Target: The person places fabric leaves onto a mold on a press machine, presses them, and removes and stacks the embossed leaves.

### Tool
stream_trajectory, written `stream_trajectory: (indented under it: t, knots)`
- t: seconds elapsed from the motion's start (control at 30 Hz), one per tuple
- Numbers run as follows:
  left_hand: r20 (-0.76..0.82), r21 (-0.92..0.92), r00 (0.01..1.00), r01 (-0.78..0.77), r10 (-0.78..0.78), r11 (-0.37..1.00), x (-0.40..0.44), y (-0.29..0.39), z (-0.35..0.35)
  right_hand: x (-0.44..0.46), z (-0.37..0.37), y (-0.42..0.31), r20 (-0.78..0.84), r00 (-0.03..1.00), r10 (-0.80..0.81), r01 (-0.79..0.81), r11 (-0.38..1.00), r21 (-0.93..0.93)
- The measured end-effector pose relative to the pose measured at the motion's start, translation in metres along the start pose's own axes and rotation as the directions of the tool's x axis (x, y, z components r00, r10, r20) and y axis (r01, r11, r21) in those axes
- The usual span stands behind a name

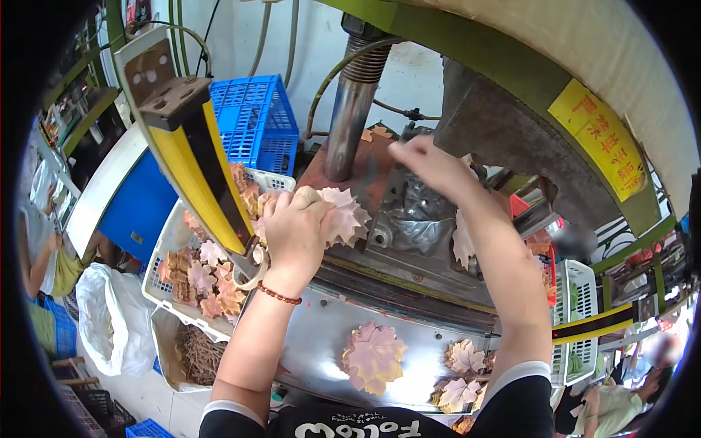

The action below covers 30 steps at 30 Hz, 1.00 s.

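Note:
Pink maple-leaf pieces (345, 217) are in my left hand (298, 223), whose fingers are closed on them near the left edge of the machine bed. My right hand (423, 162) is raised over the metal mould (420, 212); its fingers are curled together, and what they hold, if anything, is too blurred to make out. Another pink leaf piece (462, 237) shows beside the right forearm. On the metal table (314, 328) in front of me lies a stack of pink leaves (374, 358), with smaller leaf stacks (466, 358) to its right.
A white basket (190, 315) of leaf pieces stands left, under a yellow-and-black guard bar (208, 175). Behind is a blue crate (255, 120). A steel column (350, 117) rises behind the mould. A white crate (577, 314) stands right. People sit at far left (51, 241) and far right (621, 409).

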<state>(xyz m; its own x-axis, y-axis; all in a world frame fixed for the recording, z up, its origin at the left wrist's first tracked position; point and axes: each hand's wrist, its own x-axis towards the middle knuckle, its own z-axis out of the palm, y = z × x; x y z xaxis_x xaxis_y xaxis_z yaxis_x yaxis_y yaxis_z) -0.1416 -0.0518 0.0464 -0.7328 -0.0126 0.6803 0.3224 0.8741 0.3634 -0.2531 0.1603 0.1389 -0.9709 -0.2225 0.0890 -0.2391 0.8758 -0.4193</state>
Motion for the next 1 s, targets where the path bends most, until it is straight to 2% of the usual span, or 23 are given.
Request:
stream_trajectory:
  t: [0.1, 0.13, 0.23, 0.27, 0.3, 0.4, 0.47, 0.57, 0.67, 0.73, 0.8, 0.83, 0.87, 0.9, 0.93, 1.0]
  knots:
    - [-0.139, -0.014, 0.989, -0.056, 0.054, 0.998, 0.002, 0.012, -0.007, -0.024, 0.022, -0.032, 0.273, 0.950, -0.149, 0.157, 0.988, -0.008]
    - [-0.163, -0.031, 0.984, -0.080, 0.073, 0.996, 0.003, 0.018, -0.011, -0.028, 0.032, -0.029, 0.189, 0.941, -0.281, 0.266, 0.958, 0.103]
    - [-0.150, -0.149, 0.988, -0.068, 0.046, 0.986, 0.007, 0.025, -0.016, -0.031, 0.023, -0.034, 0.162, 0.965, -0.206, 0.135, 0.921, 0.366]
    - [-0.127, -0.200, 0.992, -0.050, 0.024, 0.978, 0.008, 0.025, -0.017, -0.023, 0.016, -0.026, 0.103, 0.984, -0.144, 0.112, 0.958, 0.263]
    - [-0.092, -0.184, 0.995, -0.047, 0.030, 0.982, 0.008, 0.022, -0.017, -0.024, 0.009, -0.021, -0.034, 0.999, 0.007, 0.000, 0.980, 0.199]
    - [0.031, -0.115, 0.998, -0.057, 0.061, 0.992, -0.001, 0.004, -0.008, -0.030, -0.024, -0.002, -0.116, 0.984, 0.134, -0.129, 0.990, 0.054]
    - [0.088, -0.132, 0.995, -0.036, 0.048, 0.991, -0.002, 0.006, -0.007, -0.010, -0.011, 0.042, -0.079, 0.990, 0.117, -0.130, 0.973, -0.193]
    - [0.088, -0.139, 0.996, -0.022, 0.035, 0.990, 0.000, 0.007, -0.003, -0.010, 0.018, 0.074, -0.467, 0.883, -0.038, -0.097, 0.960, -0.262]
    - [0.100, -0.092, 0.995, -0.015, 0.024, 0.996, 0.000, 0.009, -0.005, -0.001, 0.004, 0.077, -0.410, 0.912, -0.014, -0.080, 0.974, -0.212]
    - [0.090, -0.052, 0.996, -0.024, 0.029, 0.998, 0.001, 0.011, -0.001, -0.012, -0.018, 0.054, -0.262, 0.942, 0.210, -0.209, 0.977, 0.030]
    - [0.103, -0.111, 0.994, -0.020, 0.032, 0.994, 0.001, 0.008, 0.002, -0.019, -0.032, 0.046, -0.077, 0.951, 0.301, -0.255, 0.897, 0.362]
    - [0.109, -0.137, 0.994, -0.016, 0.031, 0.991, 0.001, 0.006, 0.003, -0.020, -0.034, 0.046, 0.014, 0.962, 0.273, -0.233, 0.792, 0.564]
    - [0.111, -0.162, 0.993, -0.029, 0.047, 0.986, 0.003, 0.005, 0.002, -0.020, -0.033, 0.049, 0.077, 0.990, 0.116, -0.135, 0.672, 0.728]
    - [0.118, -0.184, 0.991, -0.038, 0.060, 0.982, 0.004, 0.004, 0.001, -0.019, -0.032, 0.053, 0.137, 0.990, -0.043, -0.098, 0.495, 0.863]
    - [0.128, -0.205, 0.989, -0.041, 0.068, 0.978, 0.003, 0.002, 0.000, -0.023, -0.032, 0.056, 0.119, 0.946, -0.302, -0.024, 0.299, 0.954]
    - [0.153, -0.198, 0.988, -0.002, 0.033, 0.980, 0.003, -0.002, 0.001, -0.034, -0.027, 0.048, 0.028, 0.965, -0.262, 0.035, 0.234, 0.972]
